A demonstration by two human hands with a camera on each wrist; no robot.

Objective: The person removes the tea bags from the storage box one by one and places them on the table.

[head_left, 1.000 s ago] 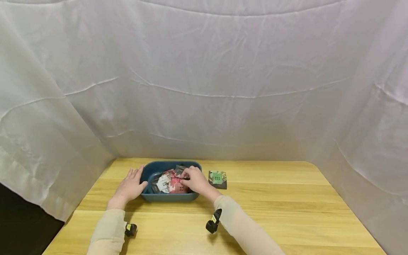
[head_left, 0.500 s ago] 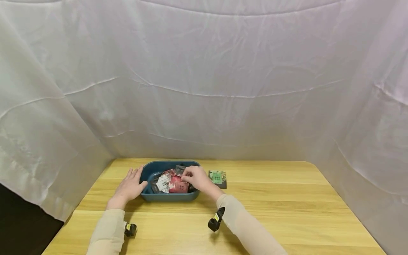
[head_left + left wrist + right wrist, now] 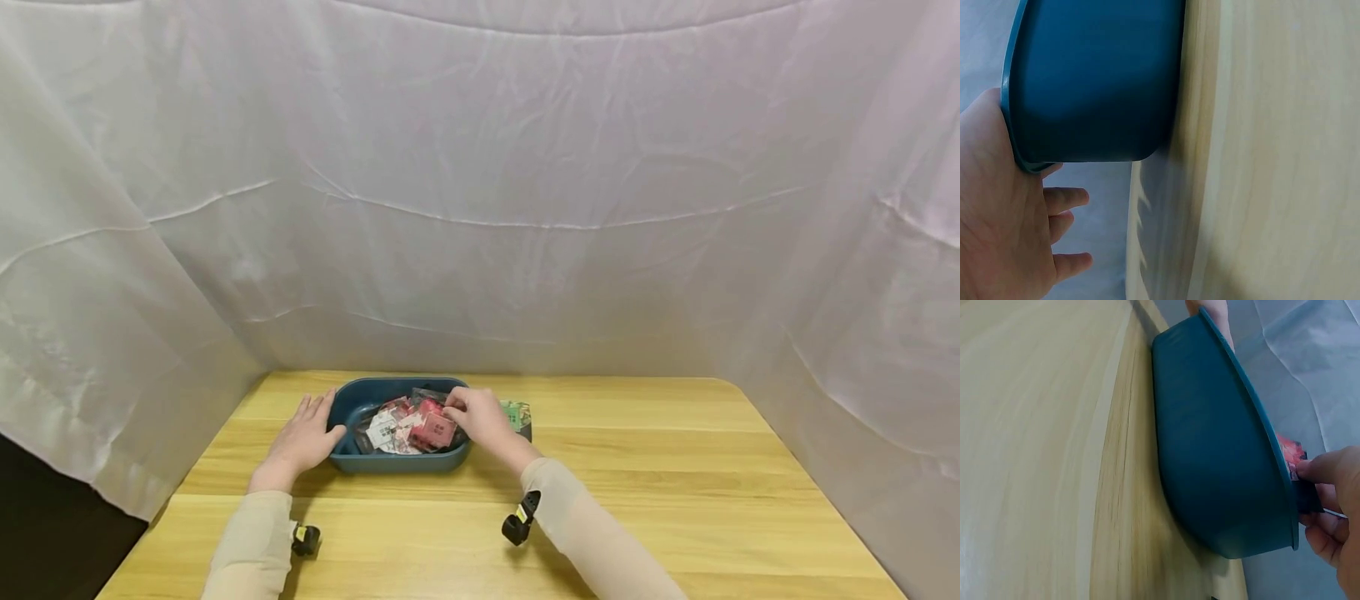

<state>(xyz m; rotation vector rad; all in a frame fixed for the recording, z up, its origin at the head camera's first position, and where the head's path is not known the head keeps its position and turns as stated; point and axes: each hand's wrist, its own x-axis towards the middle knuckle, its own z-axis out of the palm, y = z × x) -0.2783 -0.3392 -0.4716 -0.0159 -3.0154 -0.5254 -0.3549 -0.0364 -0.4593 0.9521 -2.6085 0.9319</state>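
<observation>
A dark blue-green plastic bin (image 3: 401,463) holds several small flat packets, among them a white-labelled packet (image 3: 381,430). My right hand (image 3: 486,423) is over the bin's right end and pinches a red packet with a dark edge (image 3: 436,430) between thumb and fingers. In the right wrist view, that red packet (image 3: 1292,453) shows just above the bin's rim. My left hand (image 3: 302,437) rests against the bin's left end, fingers spread and fairly straight. The left wrist view shows the left hand (image 3: 1007,212) touching the rim; its thumb is hidden there.
A green-labelled packet (image 3: 516,414) lies on the wooden table (image 3: 660,483) just right of the bin, partly covered by my right hand. Behind the table hangs a pale fabric curtain (image 3: 525,275), with more fabric at both sides.
My right hand has moved slightly right, raising and tilting the red packet among the others. It now covers part of the green packet. The left hand stays on the bin.
</observation>
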